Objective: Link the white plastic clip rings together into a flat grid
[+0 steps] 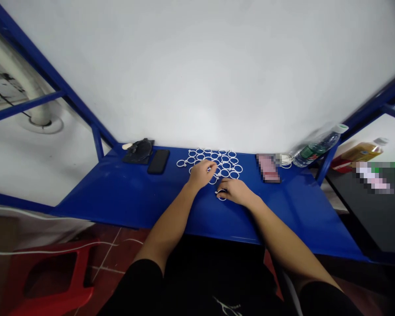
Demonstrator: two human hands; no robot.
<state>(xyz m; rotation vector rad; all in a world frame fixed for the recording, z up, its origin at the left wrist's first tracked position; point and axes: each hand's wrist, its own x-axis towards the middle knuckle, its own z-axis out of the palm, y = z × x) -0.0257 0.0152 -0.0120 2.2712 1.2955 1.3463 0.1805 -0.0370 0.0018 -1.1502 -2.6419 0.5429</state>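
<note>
A mat of linked white plastic rings (225,161) lies on the blue table (125,193) near the wall. My left hand (201,173) rests on the mat's near left part, fingers curled over a ring. My right hand (236,191) is just in front of the mat, its fingers pinched on a loose white ring (221,195) at the mat's near edge.
A black phone (158,161) and a dark crumpled object (140,150) lie left of the rings. A pink blurred item (268,168) and a tilted clear water bottle (316,147) sit on the right. A red stool (49,276) stands on the floor, lower left.
</note>
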